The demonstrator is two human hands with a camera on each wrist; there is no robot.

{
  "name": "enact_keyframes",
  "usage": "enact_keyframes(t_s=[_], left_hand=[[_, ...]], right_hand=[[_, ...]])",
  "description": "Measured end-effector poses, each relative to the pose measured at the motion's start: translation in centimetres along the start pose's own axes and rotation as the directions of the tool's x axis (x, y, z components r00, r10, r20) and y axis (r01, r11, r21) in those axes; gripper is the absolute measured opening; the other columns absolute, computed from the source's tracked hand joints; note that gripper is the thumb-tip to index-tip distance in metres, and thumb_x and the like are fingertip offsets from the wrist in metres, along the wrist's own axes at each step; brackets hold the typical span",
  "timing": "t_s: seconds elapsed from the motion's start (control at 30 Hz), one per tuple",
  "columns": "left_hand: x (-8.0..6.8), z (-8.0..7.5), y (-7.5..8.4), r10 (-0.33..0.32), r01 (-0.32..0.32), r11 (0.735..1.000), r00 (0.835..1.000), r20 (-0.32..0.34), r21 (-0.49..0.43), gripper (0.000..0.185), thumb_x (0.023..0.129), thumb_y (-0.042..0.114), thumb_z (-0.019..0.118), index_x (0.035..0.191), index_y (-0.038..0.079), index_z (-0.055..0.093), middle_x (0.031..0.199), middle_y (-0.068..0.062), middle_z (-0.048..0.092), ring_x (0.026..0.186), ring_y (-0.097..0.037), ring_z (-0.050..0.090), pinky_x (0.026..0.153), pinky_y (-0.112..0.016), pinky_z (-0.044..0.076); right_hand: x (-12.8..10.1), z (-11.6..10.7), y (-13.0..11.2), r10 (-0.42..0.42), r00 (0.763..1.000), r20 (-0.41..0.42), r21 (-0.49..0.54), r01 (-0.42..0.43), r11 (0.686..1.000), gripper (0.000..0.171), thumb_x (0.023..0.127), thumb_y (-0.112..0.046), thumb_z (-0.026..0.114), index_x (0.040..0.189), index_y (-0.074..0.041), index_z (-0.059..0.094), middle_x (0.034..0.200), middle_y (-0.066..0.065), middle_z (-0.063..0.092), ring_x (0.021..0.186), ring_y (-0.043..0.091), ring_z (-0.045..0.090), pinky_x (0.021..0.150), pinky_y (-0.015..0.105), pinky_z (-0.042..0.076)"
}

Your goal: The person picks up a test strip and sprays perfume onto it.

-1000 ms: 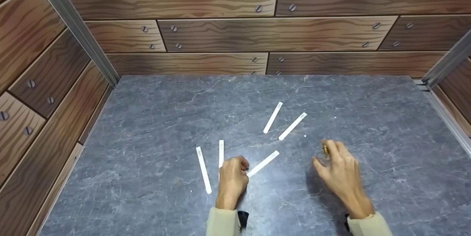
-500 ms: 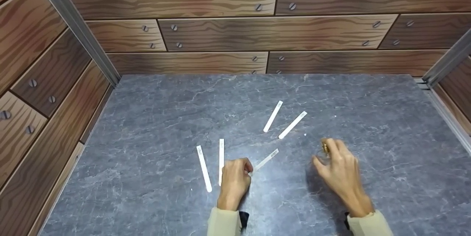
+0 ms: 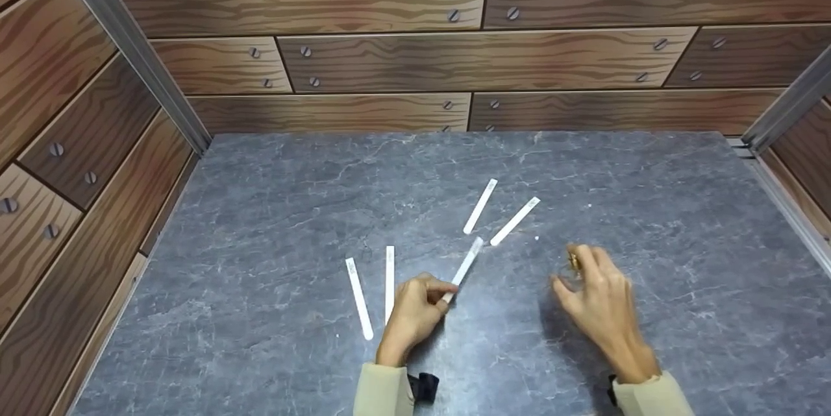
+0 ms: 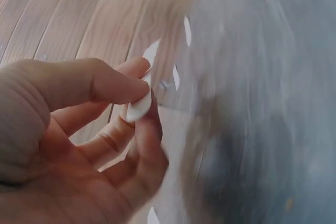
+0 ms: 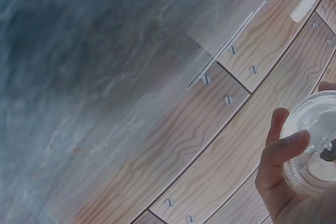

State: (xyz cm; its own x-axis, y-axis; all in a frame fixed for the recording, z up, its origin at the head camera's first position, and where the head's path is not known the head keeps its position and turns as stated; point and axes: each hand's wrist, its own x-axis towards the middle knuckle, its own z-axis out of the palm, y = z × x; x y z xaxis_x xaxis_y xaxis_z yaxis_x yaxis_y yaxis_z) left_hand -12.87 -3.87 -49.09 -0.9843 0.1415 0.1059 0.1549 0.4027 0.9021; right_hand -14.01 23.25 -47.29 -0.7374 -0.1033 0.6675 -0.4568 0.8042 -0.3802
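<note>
The left hand (image 3: 419,305) pinches a white strip, the held strip (image 3: 466,267), by its rounded near end between thumb and fingers, and in the left wrist view the other fingers curl loosely beneath it. The held strip slants away from the hand above the table (image 3: 260,208); whether its far end touches the surface I cannot tell. Just beyond that end lie two flat strips, a far strip (image 3: 480,206) straight ahead of it and a slanted strip (image 3: 515,221) a little to its right, set apart from each other. To the left of the held strip lie two more, the inner strip (image 3: 389,276), its lower end partly hidden by the left hand, and the outer strip (image 3: 359,299), farther left again. Well to the right of the held strip is the right hand (image 3: 600,296), its thumb and fingers curled round a clear cup (image 5: 320,111) with a ridged rim; the head view shows a gold bit (image 3: 573,261) by its fingertips. A white speck (image 3: 537,238) sits right of the held strip's far end, and beyond everything stands a plank-patterned wall (image 3: 380,59)
</note>
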Motion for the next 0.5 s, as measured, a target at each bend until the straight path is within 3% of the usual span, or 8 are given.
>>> enact_keyframes(t_s=[0.1,0.2,0.5], left_hand=[[-0.06,0.2,0.1,-0.029,0.033,0.992,0.999,0.036,-0.119,0.035,0.074,-0.019,0.062,0.1,-0.002,0.079,0.086,-0.003,0.066,0.077,-0.01,0.058,0.069,-0.023,0.05],[-0.14,0.39,0.23,-0.052,0.062,0.982,0.997,0.06,-0.176,0.037,0.073,-0.018,0.062,0.102,-0.003,0.079,0.091,-0.004,0.068,0.082,-0.013,0.061,0.071,-0.023,0.052],[-0.32,0.86,0.64,-0.096,0.131,0.94,0.988,0.124,-0.315,0.041,0.075,-0.021,0.061,0.112,-0.007,0.074,0.103,-0.006,0.068,0.081,-0.013,0.059,0.059,-0.017,0.048]], right_hand=[[0.03,0.04,-0.05,-0.003,1.0,0.001,0.001,0.003,1.0,0.043,0.065,0.004,0.084,0.101,0.004,0.061,0.083,0.018,0.062,0.06,0.034,0.062,0.048,0.05,0.055],[0.0,0.09,-0.12,-0.003,1.0,0.001,0.005,0.003,1.0,0.042,0.065,0.005,0.084,0.101,0.005,0.061,0.083,0.018,0.062,0.061,0.035,0.062,0.048,0.05,0.054],[0.02,0.24,-0.14,-0.021,1.0,0.012,0.019,0.02,1.0,0.043,0.065,0.004,0.083,0.102,0.004,0.062,0.084,0.017,0.062,0.062,0.033,0.062,0.049,0.049,0.054]])
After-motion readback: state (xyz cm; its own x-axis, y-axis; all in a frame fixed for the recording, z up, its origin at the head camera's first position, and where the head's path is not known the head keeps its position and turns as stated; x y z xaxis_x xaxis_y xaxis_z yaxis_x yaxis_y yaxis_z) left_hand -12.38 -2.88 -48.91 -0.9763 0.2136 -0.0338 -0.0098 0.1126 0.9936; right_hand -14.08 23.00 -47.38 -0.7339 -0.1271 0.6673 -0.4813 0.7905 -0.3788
